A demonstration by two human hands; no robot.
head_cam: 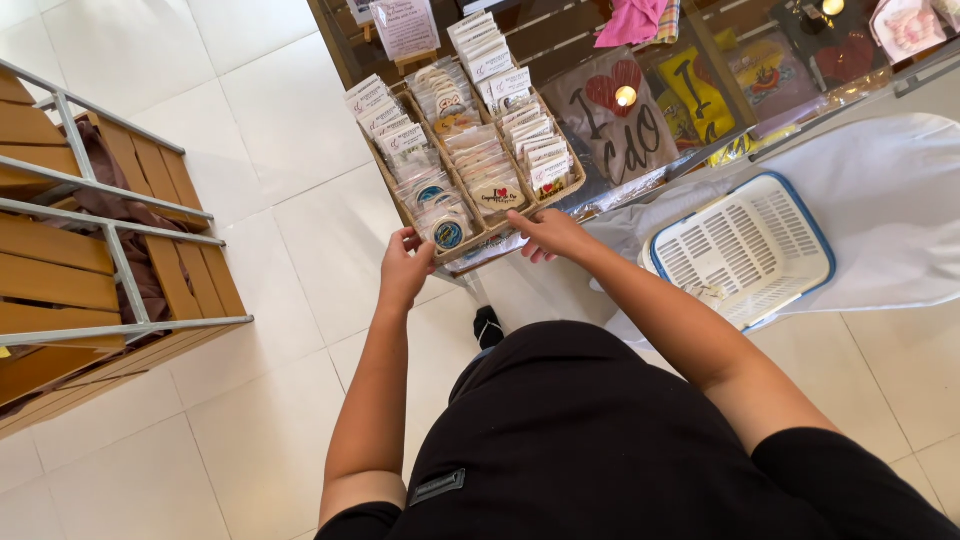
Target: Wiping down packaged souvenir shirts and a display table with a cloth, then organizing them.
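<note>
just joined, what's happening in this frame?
A person stands at a shop display, both hands on the near edge of a wooden tray divided into rows of small packaged souvenirs. The left hand is at the near left corner, fingers curled by a round packaged piece. The right hand rests flat along the front edge. A white plastic basket with a blue rim lies on a white cloth to the right.

Both hands outstretched, fingers curled

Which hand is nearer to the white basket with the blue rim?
The right hand. It rests at the front edge of the wooden tray of packets, just left of the white basket. The left hand is at the tray's near corner, farther from the basket.
</note>
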